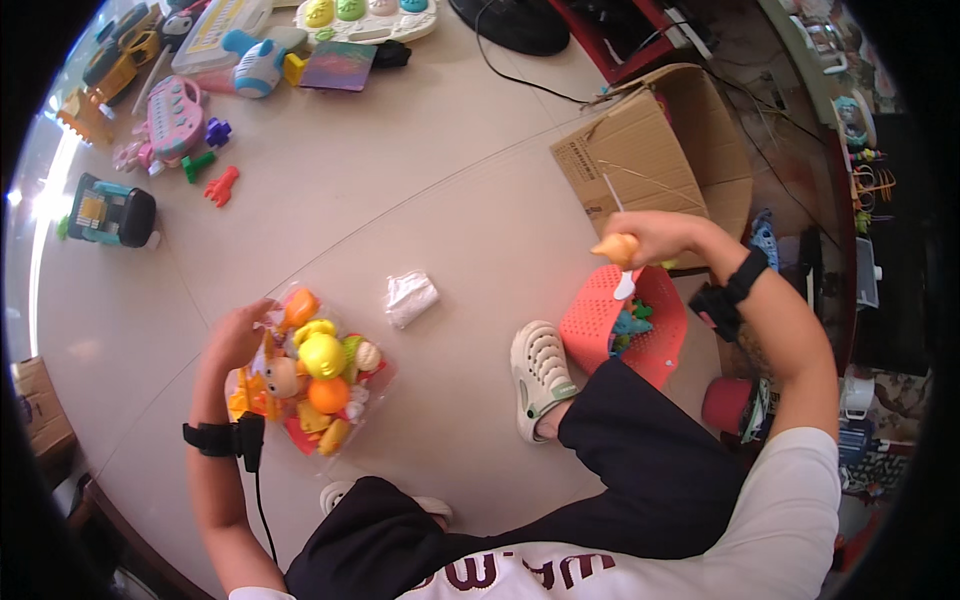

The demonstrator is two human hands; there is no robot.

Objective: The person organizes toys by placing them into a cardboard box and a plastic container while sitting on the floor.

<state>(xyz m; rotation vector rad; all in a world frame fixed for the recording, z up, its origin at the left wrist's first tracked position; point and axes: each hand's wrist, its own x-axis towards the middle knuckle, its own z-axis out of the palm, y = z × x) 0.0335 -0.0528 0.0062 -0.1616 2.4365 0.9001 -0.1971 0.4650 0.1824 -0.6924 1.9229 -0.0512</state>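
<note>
My left hand [238,337] pinches the upper left edge of a clear plastic bag [379,405] on the floor. Through the bag show several soft-looking toys: a yellow one [322,354], an orange ball [328,394], and a round-eyed figure [283,376]. Above a coral perforated plastic basket [592,319], my right hand [660,234] grips a small pale-orange toy [618,248]. Inside the basket lie blue and green toys [631,322]. A thin white stick [613,192] rises behind this hand; whether it is held, I cannot tell.
A crumpled white plastic packet [411,297] lies between bag and basket. Beyond the basket stands an open cardboard box [637,150]. Toys sit at the far left, including a pink toy keyboard [174,116] and a red piece [221,186]. My shoe [540,375] is beside the basket.
</note>
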